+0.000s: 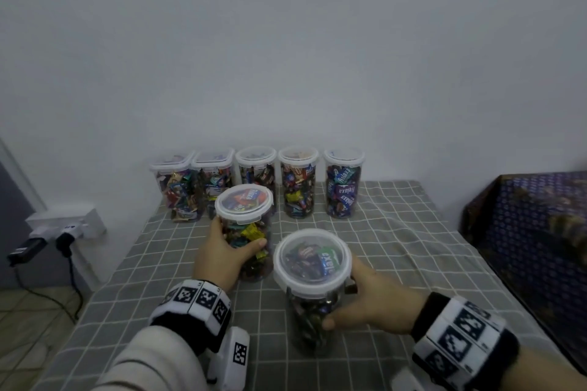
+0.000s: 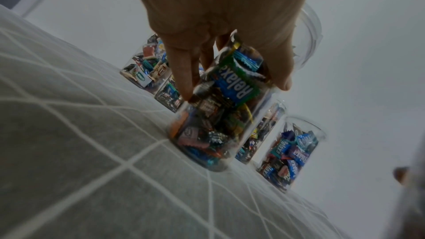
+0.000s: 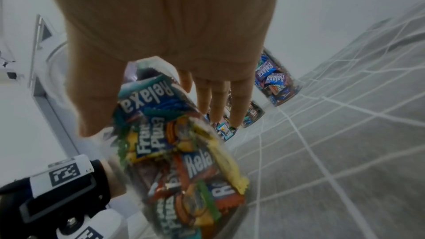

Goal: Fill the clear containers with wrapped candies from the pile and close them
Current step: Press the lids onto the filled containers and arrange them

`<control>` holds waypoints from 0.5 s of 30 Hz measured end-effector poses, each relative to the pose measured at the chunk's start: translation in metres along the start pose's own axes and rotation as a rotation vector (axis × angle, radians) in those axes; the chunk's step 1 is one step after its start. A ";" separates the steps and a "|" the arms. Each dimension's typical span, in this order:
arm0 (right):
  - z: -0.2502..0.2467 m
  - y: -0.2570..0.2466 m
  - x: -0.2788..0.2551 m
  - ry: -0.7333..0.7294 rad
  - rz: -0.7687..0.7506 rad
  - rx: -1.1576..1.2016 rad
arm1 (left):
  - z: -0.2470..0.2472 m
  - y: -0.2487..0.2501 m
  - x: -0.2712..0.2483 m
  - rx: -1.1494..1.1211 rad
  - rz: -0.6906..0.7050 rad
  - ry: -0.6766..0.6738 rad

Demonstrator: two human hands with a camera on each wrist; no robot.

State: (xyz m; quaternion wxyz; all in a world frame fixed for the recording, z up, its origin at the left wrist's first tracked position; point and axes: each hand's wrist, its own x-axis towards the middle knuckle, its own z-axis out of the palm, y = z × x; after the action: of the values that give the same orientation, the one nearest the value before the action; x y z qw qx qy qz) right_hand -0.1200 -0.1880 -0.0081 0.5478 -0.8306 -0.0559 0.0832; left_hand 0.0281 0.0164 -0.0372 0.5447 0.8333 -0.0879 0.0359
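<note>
Clear lidded containers, both full: left hand [image 1: 219, 259] grips one [image 1: 246, 232] mid-frame, right hand [image 1: 374, 301] grips another [image 1: 313, 289] lower centre (probably lifted). Filling looks done; next, park both by back row [image 1: 297, 184].

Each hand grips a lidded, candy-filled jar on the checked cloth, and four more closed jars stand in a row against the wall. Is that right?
Wrong on the count: the head view shows five closed jars against the wall, not four. The left hand and right hand do each grip a lidded, candy-filled jar on the checked cloth.
</note>
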 end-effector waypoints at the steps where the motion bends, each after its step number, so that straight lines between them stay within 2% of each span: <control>1: 0.002 0.000 0.000 0.024 -0.015 0.010 | 0.001 -0.001 -0.001 -0.006 0.002 -0.004; 9: 0.012 0.008 -0.005 0.173 -0.051 0.011 | 0.007 0.000 -0.004 -0.027 -0.011 -0.027; 15: -0.014 0.016 -0.006 0.410 -0.030 -0.060 | 0.017 0.004 -0.004 -0.019 -0.002 -0.064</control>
State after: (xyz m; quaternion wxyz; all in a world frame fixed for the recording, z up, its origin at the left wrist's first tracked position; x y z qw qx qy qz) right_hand -0.1226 -0.2078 -0.0166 0.5240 -0.8451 0.0420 -0.0973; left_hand 0.0225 -0.0004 -0.0412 0.5494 0.8289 -0.1050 0.0078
